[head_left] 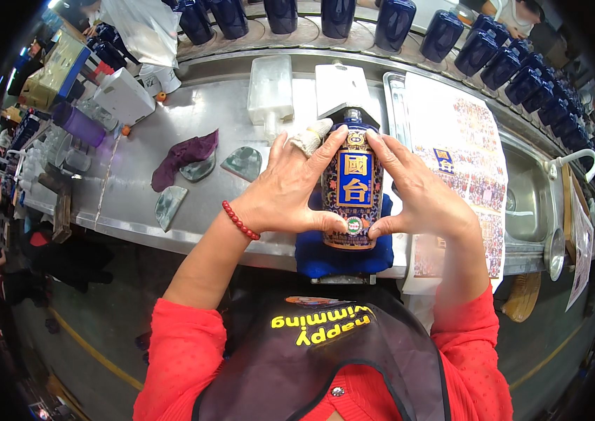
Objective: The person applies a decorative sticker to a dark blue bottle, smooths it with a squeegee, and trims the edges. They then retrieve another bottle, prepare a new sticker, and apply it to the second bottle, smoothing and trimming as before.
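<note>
A decorated bottle (355,186) with a dark blue and gold pattern, a blue front panel and a small green-and-white round mark lies on its back, neck pointing away from me. Its lower end rests over a blue padded support (343,261) at the table's front edge. My left hand (287,189) grips the left side, thumb low near the round mark and index finger up by the shoulder. From the right, my right hand (424,193) mirrors it, thumb low and fingers along the upper edge. A crumpled whitish cloth (311,137) sits against my left fingers.
Green curved pads (242,163) and a purple cloth (186,158) lie left on the metal table (206,105). Beyond stands a clear rectangular container (270,88). Printed sheets (462,161) lie right, beside a sink (525,203). Blue bottles (395,24) line a conveyor behind.
</note>
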The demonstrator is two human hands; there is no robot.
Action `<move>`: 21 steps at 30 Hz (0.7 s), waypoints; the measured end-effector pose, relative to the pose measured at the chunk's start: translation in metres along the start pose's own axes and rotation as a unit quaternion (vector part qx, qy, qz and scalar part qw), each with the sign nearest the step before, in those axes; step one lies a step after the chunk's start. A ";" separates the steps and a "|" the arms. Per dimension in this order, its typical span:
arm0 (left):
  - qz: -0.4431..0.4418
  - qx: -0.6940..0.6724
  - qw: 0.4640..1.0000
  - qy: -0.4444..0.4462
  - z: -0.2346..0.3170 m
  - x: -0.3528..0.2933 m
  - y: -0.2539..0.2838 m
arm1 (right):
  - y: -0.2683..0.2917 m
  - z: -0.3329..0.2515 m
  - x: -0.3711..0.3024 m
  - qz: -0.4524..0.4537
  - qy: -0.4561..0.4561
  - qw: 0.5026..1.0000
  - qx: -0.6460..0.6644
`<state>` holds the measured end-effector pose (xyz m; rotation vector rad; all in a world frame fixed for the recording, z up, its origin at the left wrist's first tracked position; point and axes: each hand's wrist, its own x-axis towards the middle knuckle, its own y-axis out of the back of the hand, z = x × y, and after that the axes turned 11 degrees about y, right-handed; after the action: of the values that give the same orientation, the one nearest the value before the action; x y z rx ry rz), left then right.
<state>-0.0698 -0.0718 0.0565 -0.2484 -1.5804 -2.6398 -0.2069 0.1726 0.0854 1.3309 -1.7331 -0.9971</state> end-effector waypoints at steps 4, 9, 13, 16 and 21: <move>-0.005 0.005 1.000 0.013 0.001 0.001 0.001 | -0.004 0.004 0.001 -0.004 0.003 1.000 0.017; -0.006 -0.014 0.999 0.029 0.001 -0.001 -0.005 | 0.005 0.006 -0.009 0.031 0.013 0.999 0.004; 0.028 -0.064 0.997 0.034 -0.001 -0.008 -0.017 | 0.036 -0.002 0.007 0.134 0.078 0.985 -0.079; 0.050 -0.102 0.992 0.054 0.005 -0.025 -0.029 | 0.051 -0.022 0.037 0.094 0.068 0.985 -0.129; 0.097 -0.124 0.986 0.062 0.025 -0.064 -0.059 | 0.034 -0.054 0.057 0.055 0.276 0.929 -0.240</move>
<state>-0.0120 -0.0239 0.0068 -0.2318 -1.1290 -2.6361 -0.1844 0.1146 0.1444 1.0443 -1.0402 -0.8099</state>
